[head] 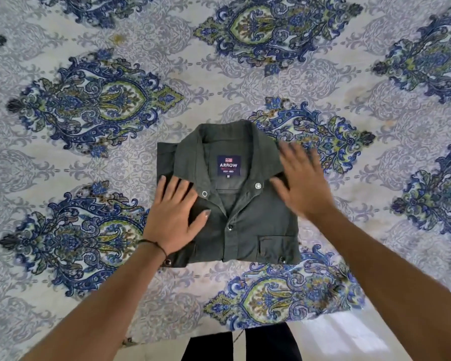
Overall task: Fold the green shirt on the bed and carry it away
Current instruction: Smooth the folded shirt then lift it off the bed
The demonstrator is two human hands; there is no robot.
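Only the head view to go on, looking straight down. The dark green button-up cotton shirt (245,217) is already folded into a neat packet and lies flat on the blue-and-grey paisley bedsheet (115,152), near the bed edge closest to the person and roughly centre frame. The left hand (176,220), with a thin black thread bracelet (156,244) at the wrist, lies flat on the shirt's left shoulder area. Its fingers are straight and press down without gripping anything. The right hand (303,183) is spread wide with splayed fingers at the shirt's right edge by the collar (190,155). It's smeared in the picture, so I can't tell if it actually touches the cloth, but it holds nothing. My guess on handling is that the shirt is light, soft and floppy, so the layers will slide apart if you grab one corner. I'd slip both hands under the two side edges, palms up, and lift it like a tray. The metal snap buttons (257,185) are the only hard bits. As for orientation, the collar and the navy brand label (229,165) point away from the person, and the folded edge with the flap pocket (275,247) faces them. The packet is close to square, with its slightly longer axis running collar to fold, near to far.
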